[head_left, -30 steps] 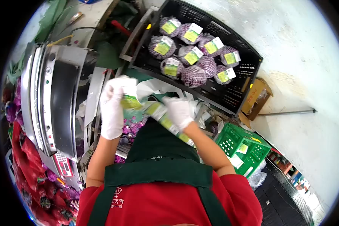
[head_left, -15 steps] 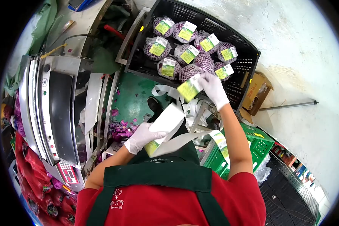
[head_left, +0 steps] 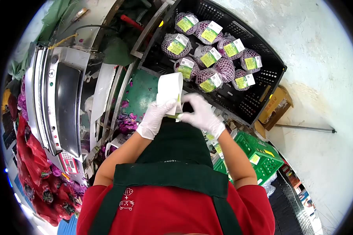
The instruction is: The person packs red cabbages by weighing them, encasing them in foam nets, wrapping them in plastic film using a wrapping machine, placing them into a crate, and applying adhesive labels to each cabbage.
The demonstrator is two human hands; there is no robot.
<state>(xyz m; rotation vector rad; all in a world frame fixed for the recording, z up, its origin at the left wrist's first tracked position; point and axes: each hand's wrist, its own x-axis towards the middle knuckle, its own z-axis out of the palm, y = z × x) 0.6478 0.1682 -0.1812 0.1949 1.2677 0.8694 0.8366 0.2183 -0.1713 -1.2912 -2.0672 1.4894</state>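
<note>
My left hand [head_left: 155, 117], in a white glove, is closed on a strip of labels [head_left: 169, 88] whose white backing curls upward in front of my apron. Close to its right, my gloved right hand [head_left: 202, 114] has thumb and fingers bent toward the strip's green edge; whether it grips the edge is hard to tell. Beyond the hands, a black crate [head_left: 270, 84] holds several purple cabbages in nets. White and green labels sit on most of them, including the front one [head_left: 209, 80]; one net [head_left: 224, 69] shows no label.
A silver machine with a dark plate [head_left: 66, 105] stands at the left, above red net bags [head_left: 35, 168]. A green crate [head_left: 259, 152] is at my right, near a cardboard box [head_left: 276, 107]. Purple leaf scraps [head_left: 127, 124] lie on the green floor.
My right hand has come back from the crate to the label strip. The front cabbage, bare before, now bears a label. My left hand has risen with the strip.
</note>
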